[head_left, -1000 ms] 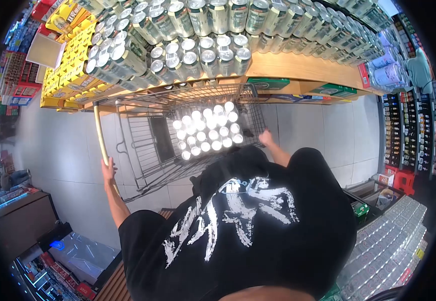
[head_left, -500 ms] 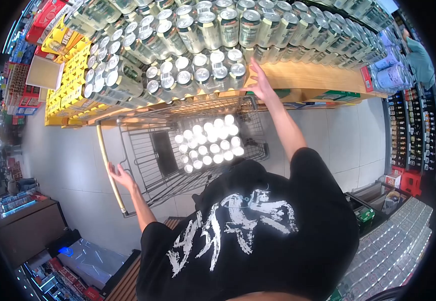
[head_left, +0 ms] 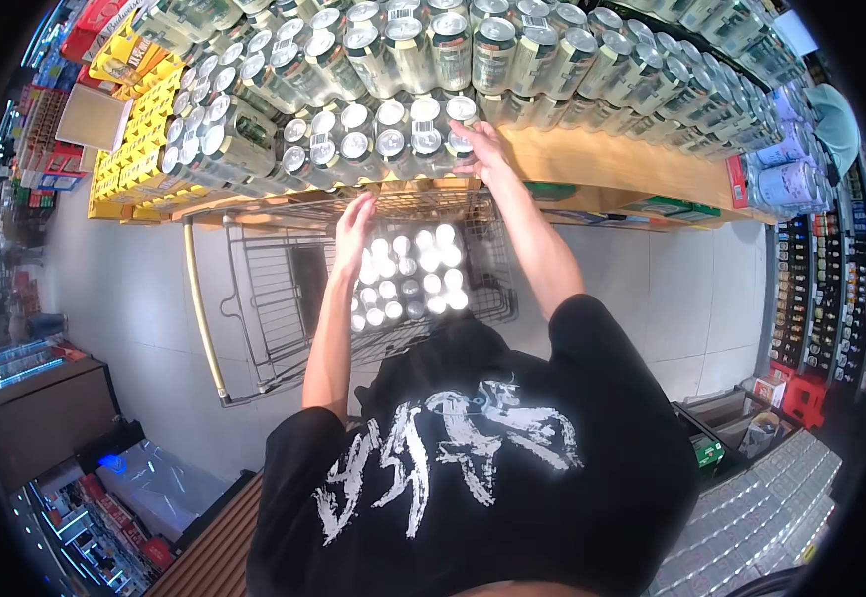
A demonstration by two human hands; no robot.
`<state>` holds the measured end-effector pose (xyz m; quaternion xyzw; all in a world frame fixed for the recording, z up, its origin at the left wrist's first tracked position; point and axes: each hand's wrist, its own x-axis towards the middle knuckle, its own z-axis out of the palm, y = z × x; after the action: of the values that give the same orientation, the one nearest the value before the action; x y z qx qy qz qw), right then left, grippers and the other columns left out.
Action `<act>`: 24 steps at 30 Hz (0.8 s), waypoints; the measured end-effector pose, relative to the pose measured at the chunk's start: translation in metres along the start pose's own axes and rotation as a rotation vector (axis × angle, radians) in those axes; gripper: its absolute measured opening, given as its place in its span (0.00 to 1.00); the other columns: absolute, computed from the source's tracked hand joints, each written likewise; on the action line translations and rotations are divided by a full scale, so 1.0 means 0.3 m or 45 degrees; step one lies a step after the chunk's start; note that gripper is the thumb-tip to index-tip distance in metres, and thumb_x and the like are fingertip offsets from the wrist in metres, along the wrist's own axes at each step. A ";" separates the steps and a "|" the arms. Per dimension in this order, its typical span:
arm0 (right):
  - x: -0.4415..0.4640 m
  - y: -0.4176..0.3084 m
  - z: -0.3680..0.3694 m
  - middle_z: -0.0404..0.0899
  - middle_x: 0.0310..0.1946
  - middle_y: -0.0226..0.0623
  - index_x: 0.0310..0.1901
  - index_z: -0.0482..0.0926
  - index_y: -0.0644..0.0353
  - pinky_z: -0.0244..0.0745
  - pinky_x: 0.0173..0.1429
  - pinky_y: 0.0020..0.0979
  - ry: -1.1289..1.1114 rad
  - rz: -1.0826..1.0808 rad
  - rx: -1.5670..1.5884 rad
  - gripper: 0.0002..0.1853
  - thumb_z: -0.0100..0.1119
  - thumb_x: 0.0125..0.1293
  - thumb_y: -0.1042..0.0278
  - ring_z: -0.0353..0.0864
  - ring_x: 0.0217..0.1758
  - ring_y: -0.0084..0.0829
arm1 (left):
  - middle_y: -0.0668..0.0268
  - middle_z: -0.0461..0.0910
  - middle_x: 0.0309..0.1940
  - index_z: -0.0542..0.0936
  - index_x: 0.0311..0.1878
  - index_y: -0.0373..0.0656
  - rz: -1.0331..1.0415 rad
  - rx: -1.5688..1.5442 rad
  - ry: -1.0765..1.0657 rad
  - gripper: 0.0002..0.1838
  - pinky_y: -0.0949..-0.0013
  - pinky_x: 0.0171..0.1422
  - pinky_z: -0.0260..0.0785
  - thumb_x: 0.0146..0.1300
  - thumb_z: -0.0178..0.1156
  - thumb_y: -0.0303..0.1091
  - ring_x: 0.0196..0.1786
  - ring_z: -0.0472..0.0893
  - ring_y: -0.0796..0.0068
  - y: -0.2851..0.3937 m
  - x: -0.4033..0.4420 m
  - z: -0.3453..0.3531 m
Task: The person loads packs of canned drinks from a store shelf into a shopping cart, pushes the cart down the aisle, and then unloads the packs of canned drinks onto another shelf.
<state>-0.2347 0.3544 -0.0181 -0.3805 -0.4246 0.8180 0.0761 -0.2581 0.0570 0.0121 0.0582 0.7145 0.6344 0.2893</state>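
Note:
A shrink-wrapped pack of beer cans (head_left: 391,141) sits at the front of the wooden shelf (head_left: 592,154). My right hand (head_left: 482,151) rests against the pack's right end, fingers spread over the end can. Below the pack's front, my left hand (head_left: 351,231) is raised over the cart, its fingers stretched toward the shelf edge and holding nothing I can see. The wire shopping cart (head_left: 259,308) stands against the shelf beneath both forearms. Inside it lies a pack of cans (head_left: 409,267) whose tops glare white.
Stacked beer cans (head_left: 408,55) rise behind the front pack. Yellow cartons (head_left: 139,149) stand at the left, and purple cans (head_left: 789,184) at the right end. A brown counter (head_left: 50,418) is at lower left. More wrapped cans (head_left: 761,517) fill the lower right.
My left hand has left the area of the cart handle and moved right, up to the shelf edge. My right hand has shifted left onto the pack's end.

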 end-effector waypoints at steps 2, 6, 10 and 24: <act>-0.002 0.003 -0.001 0.72 0.48 0.37 0.38 0.65 0.50 0.78 0.43 0.63 0.014 0.000 0.025 0.27 0.77 0.48 0.55 0.75 0.48 0.47 | 0.65 0.71 0.64 0.67 0.68 0.45 -0.069 0.063 0.048 0.30 0.59 0.68 0.59 0.69 0.54 0.51 0.66 0.68 0.71 -0.027 0.090 0.015; -0.060 0.037 -0.002 0.74 0.42 0.31 0.34 0.64 0.47 0.80 0.43 0.59 0.004 -0.063 0.106 0.25 0.77 0.49 0.58 0.78 0.42 0.39 | 0.61 0.62 0.70 0.61 0.71 0.44 -0.193 0.039 0.059 0.38 0.50 0.71 0.54 0.66 0.54 0.58 0.71 0.61 0.62 0.011 0.208 0.050; -0.132 0.107 -0.038 0.74 0.34 0.27 0.29 0.62 0.45 0.84 0.37 0.50 -0.059 -0.162 0.191 0.22 0.73 0.53 0.66 0.80 0.41 0.32 | 0.59 0.52 0.74 0.57 0.73 0.46 -0.248 -0.097 0.019 0.43 0.46 0.65 0.62 0.64 0.53 0.64 0.69 0.62 0.53 0.058 0.271 0.087; -0.575 0.402 -0.163 0.74 0.56 0.42 0.25 0.61 0.54 0.68 0.61 0.28 -0.277 -0.647 -0.129 0.23 0.71 0.48 0.83 0.71 0.61 0.30 | 0.71 0.74 0.42 0.73 0.55 0.49 -0.332 -0.671 -0.206 0.21 0.65 0.43 0.70 0.68 0.54 0.53 0.43 0.75 0.76 -0.183 -0.165 -0.020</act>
<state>-0.0567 0.2326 -0.0299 -0.1752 -0.5523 0.7865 0.2137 -0.2044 0.0193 -0.0227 -0.0607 0.5014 0.7487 0.4294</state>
